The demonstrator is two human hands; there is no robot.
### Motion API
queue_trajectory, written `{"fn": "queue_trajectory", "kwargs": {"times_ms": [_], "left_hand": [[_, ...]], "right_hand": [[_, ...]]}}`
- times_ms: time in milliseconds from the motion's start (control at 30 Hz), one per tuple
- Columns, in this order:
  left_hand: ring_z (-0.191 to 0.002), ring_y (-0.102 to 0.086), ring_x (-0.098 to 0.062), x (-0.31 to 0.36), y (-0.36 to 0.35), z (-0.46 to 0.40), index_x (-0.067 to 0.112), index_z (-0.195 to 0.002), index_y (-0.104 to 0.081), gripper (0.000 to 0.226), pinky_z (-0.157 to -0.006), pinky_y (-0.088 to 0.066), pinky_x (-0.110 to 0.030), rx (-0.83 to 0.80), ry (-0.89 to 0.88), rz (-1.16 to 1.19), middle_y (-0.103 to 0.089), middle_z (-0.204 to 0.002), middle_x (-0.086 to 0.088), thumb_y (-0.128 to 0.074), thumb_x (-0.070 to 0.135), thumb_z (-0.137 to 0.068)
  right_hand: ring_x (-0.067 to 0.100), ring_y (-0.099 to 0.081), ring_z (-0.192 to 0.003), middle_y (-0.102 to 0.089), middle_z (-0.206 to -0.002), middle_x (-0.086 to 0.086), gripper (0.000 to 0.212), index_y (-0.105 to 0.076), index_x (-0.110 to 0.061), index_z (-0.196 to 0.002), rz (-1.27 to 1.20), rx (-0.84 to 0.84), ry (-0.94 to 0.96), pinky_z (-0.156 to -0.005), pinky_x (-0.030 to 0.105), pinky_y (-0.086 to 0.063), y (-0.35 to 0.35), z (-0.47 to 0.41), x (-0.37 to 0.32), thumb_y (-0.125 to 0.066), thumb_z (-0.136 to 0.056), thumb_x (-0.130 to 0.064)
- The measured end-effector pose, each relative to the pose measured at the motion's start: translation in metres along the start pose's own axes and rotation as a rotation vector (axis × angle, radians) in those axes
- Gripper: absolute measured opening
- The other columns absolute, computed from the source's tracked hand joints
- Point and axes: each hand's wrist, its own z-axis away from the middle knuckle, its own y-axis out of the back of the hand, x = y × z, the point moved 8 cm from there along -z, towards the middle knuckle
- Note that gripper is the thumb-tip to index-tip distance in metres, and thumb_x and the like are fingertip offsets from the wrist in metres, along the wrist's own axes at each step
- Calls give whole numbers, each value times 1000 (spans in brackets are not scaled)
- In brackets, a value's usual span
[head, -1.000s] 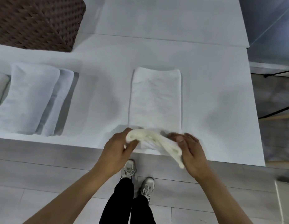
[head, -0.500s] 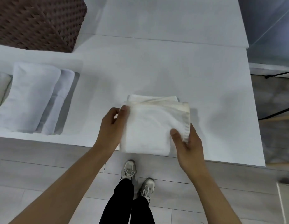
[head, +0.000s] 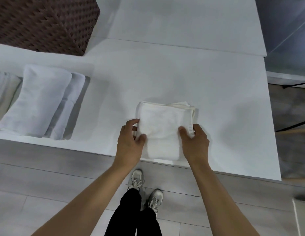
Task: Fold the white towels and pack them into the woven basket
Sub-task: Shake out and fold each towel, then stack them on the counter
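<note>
Left hand [head: 129, 144] grips the left edge of the folded towel [head: 162, 132]: thumb lies on top, fingers curl at the side. Right hand [head: 195, 143] grips the right edge the same way, thumb on the upper face, fingers wrapped round the layered edge. Both hands are clamped on the cloth.

Folded towel sits at the near edge of the table [head: 182, 74], roughly centre, its near end just at the lip. Stacked layers show along its far and right sides. Whether it is lifted or resting flat: cannot tell.

Table top is white, matte, with a seam running left to right across the far part. The right end stops short of a grey wall or panel.

Left side, near edge: towel stack [head: 35, 101], white, folded, lying side by side and overlapping, angled slightly. A further off-white piece at the far left is cut by the frame.

Far left corner: woven basket [head: 44, 23], dark brown, standing on the table, well apart from the held towel. Its inside is not in view.

Floor [head: 46, 184] is pale grey plank. Black trousers and light sneakers [head: 136, 179] show below the table edge. Right of the table: thin black legs of a stand over darker flooring.
</note>
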Motion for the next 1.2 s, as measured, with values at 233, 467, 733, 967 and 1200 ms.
{"fn": "queue_trajectory", "kwargs": {"times_ms": [233, 467, 733, 967, 1200], "left_hand": [[-96, -60, -15, -12, 2, 20, 25, -127, -50, 38, -74, -44, -23, -40, 158, -32, -57, -117, 2, -67, 32, -94], [-93, -60, -12, -19, 14, 52, 22, -126, -52, 34, -66, -42, -19, -133, 332, 42, -64, -114, 1, -64, 32, -96], [-94, -61, -5, -20, 54, 92, 22, -124, -57, 30, -69, -43, -18, -121, 348, 65, -65, -112, 4, -63, 31, -96], [-95, -63, -5, 6, 115, 110, 28, -117, -59, 23, -70, -44, -16, -8, 279, 151, -66, -112, 4, -64, 31, -96], [-87, -63, -3, 28, 190, 118, 25, -115, -60, 17, -61, -44, -5, 127, 179, 252, -66, -102, 9, -62, 22, -98]], "right_hand": [[25, -54, -99, -47, -113, -2, 53, -46, -19, -125, 196, 81, -60, -81, 37, -43, 15, 23, 7, -64, -91, -55], [29, -58, -114, -60, -130, 10, 57, -52, -12, -137, -45, -78, -380, -89, 32, -40, 20, 59, 41, -60, -97, -52], [25, -70, -93, -74, -99, 2, 17, -67, -20, -98, -339, -370, -485, -68, 33, -56, 14, 105, 30, -74, -93, -34], [24, -74, -94, -80, -96, -2, 17, -76, -21, -103, -337, -393, -289, -81, 38, -59, 13, 125, -37, -76, -90, -32], [19, -74, -84, -79, -80, -6, 5, -73, -19, -95, -343, -495, -163, -73, 35, -57, -18, 143, -113, -73, -93, -24]]}}
